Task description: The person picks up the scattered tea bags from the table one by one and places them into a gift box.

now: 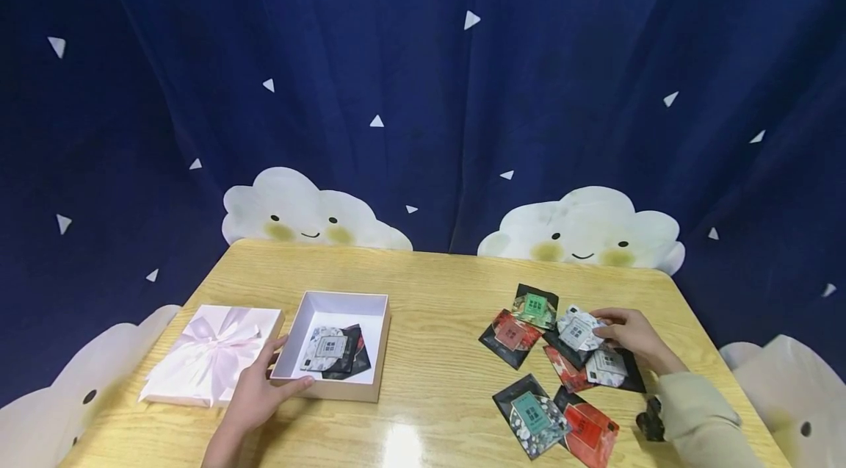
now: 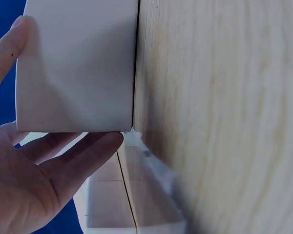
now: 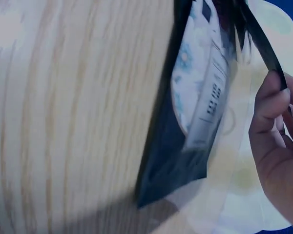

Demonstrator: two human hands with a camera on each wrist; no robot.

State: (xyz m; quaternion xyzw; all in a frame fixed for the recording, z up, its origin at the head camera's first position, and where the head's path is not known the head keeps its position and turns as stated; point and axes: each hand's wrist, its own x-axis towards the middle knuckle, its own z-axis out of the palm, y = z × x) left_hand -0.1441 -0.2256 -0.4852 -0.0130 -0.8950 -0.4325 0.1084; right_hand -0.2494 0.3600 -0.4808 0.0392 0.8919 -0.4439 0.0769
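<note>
My left hand (image 1: pixel 254 391) holds the near left corner of an open pale pink box (image 1: pixel 344 389), thumb at the front wall and fingers along the left side. Inside the box lie overlapping sachets, a white floral one (image 1: pixel 325 350) on top. At the right, my right hand (image 1: pixel 637 343) pinches the edge of a black-and-white floral sachet (image 1: pixel 577 330). In the right wrist view, that sachet (image 3: pixel 264 44) is seen edge-on between thumb and fingers. Under the hand lie another white-and-black sachet (image 1: pixel 608 365) and a red one (image 1: pixel 566 371).
A pink lid (image 1: pixel 192 369) with a ribbon bow lies left of the box. Around the right hand are a green-labelled sachet (image 1: pixel 534 306), a red-and-black one (image 1: pixel 510 338), a teal-labelled one (image 1: pixel 530 415) and a red one (image 1: pixel 590 433). A blue curtain (image 1: pixel 423 86) hangs behind the wooden table (image 1: pixel 436 365).
</note>
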